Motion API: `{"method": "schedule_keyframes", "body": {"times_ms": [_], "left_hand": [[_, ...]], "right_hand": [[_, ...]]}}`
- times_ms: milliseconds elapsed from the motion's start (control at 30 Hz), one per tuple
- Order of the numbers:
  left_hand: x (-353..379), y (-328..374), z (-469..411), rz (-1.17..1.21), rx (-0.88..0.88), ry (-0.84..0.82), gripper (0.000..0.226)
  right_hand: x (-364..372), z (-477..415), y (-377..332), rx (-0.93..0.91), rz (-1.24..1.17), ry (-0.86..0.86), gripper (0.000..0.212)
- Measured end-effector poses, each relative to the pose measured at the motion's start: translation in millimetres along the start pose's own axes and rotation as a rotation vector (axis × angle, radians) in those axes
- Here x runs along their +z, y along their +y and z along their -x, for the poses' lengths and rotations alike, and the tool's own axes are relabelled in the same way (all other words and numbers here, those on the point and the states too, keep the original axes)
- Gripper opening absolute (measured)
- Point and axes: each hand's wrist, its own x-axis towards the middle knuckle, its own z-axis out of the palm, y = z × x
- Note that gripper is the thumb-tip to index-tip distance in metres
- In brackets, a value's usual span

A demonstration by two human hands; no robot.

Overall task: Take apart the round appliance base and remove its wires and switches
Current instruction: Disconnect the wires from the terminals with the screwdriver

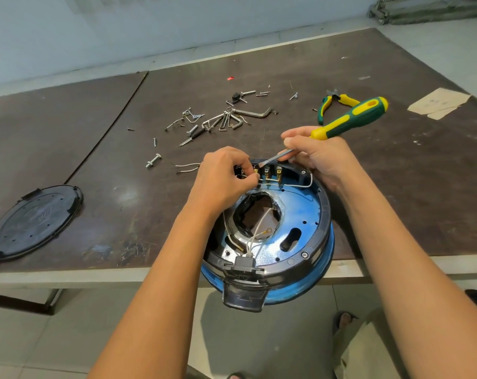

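Dark, scuffed surface (396, 187) under a pale wall; the base (294, 222) sits at its near edge, partly overhanging. The left hand (223, 179) pinches the wires (292, 184) by the switches (267, 170) at the far rim. The right hand (316, 157) grips the screwdriver (349, 119), blade at the terminals. The base looks hollow, rigid and fairly light, best steadied by its black rim. The wires look thin and limp, best pulled close to their lugs.

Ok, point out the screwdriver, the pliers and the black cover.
screwdriver (352, 119), head view, on its green-and-yellow handle.
pliers (322, 110), head view, on the green handle.
black cover (34, 222), head view, on its middle.
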Motion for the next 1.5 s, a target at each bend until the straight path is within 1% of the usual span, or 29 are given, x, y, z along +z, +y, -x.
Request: {"method": "schedule_keyframes", "body": {"times_ms": [333, 633, 733, 800, 900, 1000, 1067, 1200, 1500], "left_hand": [[-0.2, -0.9, -0.2, 0.006, 0.012, -0.004, 0.011], [0.7, 0.4, 0.9, 0.015, 0.004, 0.001, 0.012], [0.5, 0.0, 0.7, 0.015, -0.001, -0.002, 0.012], [0.2, 0.5, 0.7, 0.015, -0.010, 0.002, 0.011], [-0.1, 1.3, 0.8, 0.018, -0.016, -0.006, 0.012], [0.1, 1.2, 0.9, 0.016, -0.013, -0.007, 0.011], [0.0, 0.8, 0.5, 0.018, -0.015, -0.007, 0.011], [0.5, 0.1, 0.7, 0.015, -0.019, -0.006, 0.012], [0.0, 0.8, 0.1, 0.019, -0.026, -0.013, 0.012]], "right_hand": [[6.3, -4.4, 3.5, 0.017, -0.018, 0.087, 0.018], [6.9, -4.8, 5.5, 0.023, -0.048, 0.096, 0.021], [5.3, -0.8, 6.4, -0.053, -0.004, 0.075, 0.019], [0.1, 4.7, 5.6, -0.153, 0.047, -0.003, 0.018], [-10.0, 13.6, 0.4, -0.311, 0.200, -0.155, 0.017], [-8.1, 16.6, -0.5, -0.386, 0.336, -0.181, 0.017], [-4.8, 16.9, 1.3, -0.396, 0.342, -0.162, 0.018], [-6.3, 15.4, 5.9, -0.381, 0.262, -0.148, 0.018], [-9.5, 18.0, 11.0, -0.437, 0.222, -0.165, 0.016]]}}
